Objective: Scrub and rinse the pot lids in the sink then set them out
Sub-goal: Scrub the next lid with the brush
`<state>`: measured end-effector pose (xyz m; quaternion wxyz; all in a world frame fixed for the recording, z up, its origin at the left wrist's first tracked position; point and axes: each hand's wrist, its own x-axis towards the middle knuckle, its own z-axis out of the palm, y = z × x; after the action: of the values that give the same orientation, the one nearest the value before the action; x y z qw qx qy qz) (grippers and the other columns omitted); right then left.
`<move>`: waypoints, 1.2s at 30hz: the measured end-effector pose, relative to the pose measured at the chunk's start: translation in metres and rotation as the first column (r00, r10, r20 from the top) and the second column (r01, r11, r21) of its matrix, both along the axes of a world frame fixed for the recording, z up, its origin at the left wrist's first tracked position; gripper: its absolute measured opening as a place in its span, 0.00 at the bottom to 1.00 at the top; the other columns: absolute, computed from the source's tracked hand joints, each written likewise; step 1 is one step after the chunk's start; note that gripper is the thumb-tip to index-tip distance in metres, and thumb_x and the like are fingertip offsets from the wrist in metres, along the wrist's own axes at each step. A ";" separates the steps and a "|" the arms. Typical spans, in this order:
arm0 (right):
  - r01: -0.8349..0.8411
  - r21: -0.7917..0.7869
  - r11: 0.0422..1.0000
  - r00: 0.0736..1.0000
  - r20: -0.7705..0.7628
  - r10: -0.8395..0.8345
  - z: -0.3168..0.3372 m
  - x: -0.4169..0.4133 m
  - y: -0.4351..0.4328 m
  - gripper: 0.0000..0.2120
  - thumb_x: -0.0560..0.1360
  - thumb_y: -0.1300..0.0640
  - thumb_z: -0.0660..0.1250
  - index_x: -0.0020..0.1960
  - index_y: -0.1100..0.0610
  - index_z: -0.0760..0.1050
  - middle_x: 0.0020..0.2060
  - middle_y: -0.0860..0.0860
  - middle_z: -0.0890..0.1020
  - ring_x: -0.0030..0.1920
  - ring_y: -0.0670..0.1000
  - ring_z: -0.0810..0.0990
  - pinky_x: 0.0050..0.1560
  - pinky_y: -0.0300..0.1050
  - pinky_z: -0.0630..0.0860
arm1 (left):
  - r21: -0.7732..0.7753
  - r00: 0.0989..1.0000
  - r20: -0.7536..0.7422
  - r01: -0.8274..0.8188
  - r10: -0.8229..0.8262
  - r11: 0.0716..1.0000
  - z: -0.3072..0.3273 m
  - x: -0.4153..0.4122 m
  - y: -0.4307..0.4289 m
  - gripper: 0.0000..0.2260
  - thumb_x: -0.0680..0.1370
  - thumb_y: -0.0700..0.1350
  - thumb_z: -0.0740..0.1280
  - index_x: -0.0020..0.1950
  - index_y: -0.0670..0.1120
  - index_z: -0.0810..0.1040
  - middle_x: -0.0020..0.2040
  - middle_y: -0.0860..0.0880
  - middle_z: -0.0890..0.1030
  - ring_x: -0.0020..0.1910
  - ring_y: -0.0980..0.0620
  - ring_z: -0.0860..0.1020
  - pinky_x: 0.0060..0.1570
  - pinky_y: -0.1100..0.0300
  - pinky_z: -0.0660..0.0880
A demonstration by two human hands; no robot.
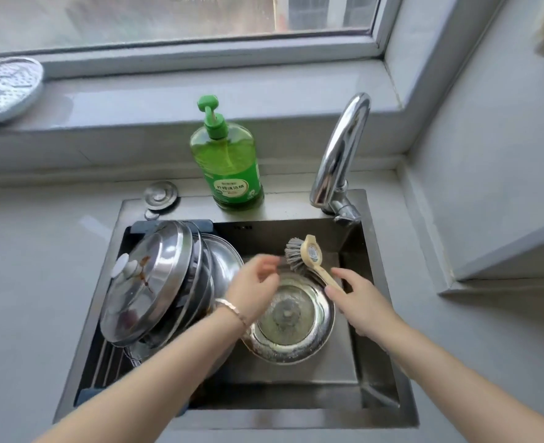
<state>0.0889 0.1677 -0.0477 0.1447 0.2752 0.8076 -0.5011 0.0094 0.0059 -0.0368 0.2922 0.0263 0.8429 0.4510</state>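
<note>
Lids [155, 276] lean stacked at the left of the sink [296, 378], just left of my left grip [254, 287], which hangs loose and empty; my right grip [358, 303] pinches the brush [305, 255] handle.

The only print with any hope of being read is on the green dish soap bottle [229, 161], upper centre of the frame, standing on the back rim of the sink [296, 206]. Its label [233, 187] has a row of white Chinese characters across an orange band. They look like 柠檬洗洁精, though the blur leaves me unsure. The smaller print and round emblems around that band are too fine to read.

The dish brush [309, 257], right of centre, has a small sticker [312, 252] on the back of its head, with lines too tiny to read. A faint stamped mark [243, 227] on the sink's back wall is illegible too.
</note>
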 end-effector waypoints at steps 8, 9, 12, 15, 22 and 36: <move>0.118 -0.463 0.878 0.984 -0.062 -0.165 0.050 -0.063 -0.035 0.12 0.79 0.50 0.59 0.61 0.46 0.73 0.22 0.46 0.63 0.20 0.43 0.57 0.18 0.33 0.54 | -0.175 0.746 -0.654 0.012 -0.126 0.984 0.111 -0.141 -0.019 0.20 0.80 0.44 0.58 0.72 0.45 0.63 0.70 0.44 0.68 0.70 0.45 0.65 0.69 0.47 0.62; 0.139 -0.497 0.856 0.982 -0.042 -0.184 0.052 -0.071 -0.039 0.13 0.79 0.49 0.59 0.63 0.47 0.73 0.22 0.45 0.62 0.20 0.43 0.57 0.18 0.33 0.53 | -0.189 0.738 -0.661 0.013 -0.137 0.982 0.121 -0.156 -0.014 0.19 0.80 0.45 0.57 0.72 0.45 0.64 0.71 0.45 0.67 0.70 0.46 0.65 0.69 0.48 0.62; 0.196 -0.579 0.792 0.974 0.019 -0.227 0.055 -0.093 -0.045 0.16 0.79 0.49 0.59 0.66 0.50 0.71 0.22 0.45 0.62 0.20 0.42 0.56 0.17 0.32 0.52 | -0.263 0.782 -0.593 0.036 -0.191 0.964 0.138 -0.196 0.003 0.17 0.82 0.48 0.54 0.70 0.47 0.68 0.68 0.45 0.72 0.65 0.47 0.71 0.64 0.56 0.67; 0.201 -0.607 0.769 0.975 0.049 -0.216 0.058 -0.113 -0.047 0.16 0.79 0.49 0.59 0.65 0.51 0.72 0.22 0.45 0.61 0.19 0.42 0.56 0.16 0.32 0.52 | -0.395 0.843 -0.439 0.131 -0.312 0.909 0.134 -0.228 0.014 0.18 0.82 0.51 0.53 0.66 0.44 0.72 0.62 0.44 0.77 0.60 0.46 0.74 0.57 0.59 0.68; 0.173 -0.663 0.729 0.984 0.086 -0.155 0.055 -0.149 -0.052 0.09 0.79 0.48 0.58 0.52 0.50 0.74 0.22 0.45 0.59 0.19 0.42 0.54 0.16 0.31 0.50 | -0.440 0.839 -0.434 0.121 -0.329 0.890 0.102 -0.252 0.029 0.18 0.82 0.47 0.52 0.47 0.41 0.79 0.44 0.44 0.78 0.46 0.45 0.75 0.43 0.59 0.69; 0.186 -0.740 0.646 0.982 0.129 -0.136 0.052 -0.169 -0.050 0.10 0.79 0.48 0.57 0.53 0.49 0.75 0.21 0.45 0.57 0.18 0.41 0.53 0.16 0.30 0.49 | -0.348 0.827 -0.511 0.048 -0.233 0.936 0.075 -0.261 0.025 0.18 0.80 0.48 0.50 0.44 0.45 0.77 0.46 0.45 0.80 0.46 0.44 0.76 0.48 0.54 0.73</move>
<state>-0.0802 0.1181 0.0045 0.2247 0.2772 0.4973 -0.7908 -0.2515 0.0305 0.0383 0.0735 0.1685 0.9483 0.2586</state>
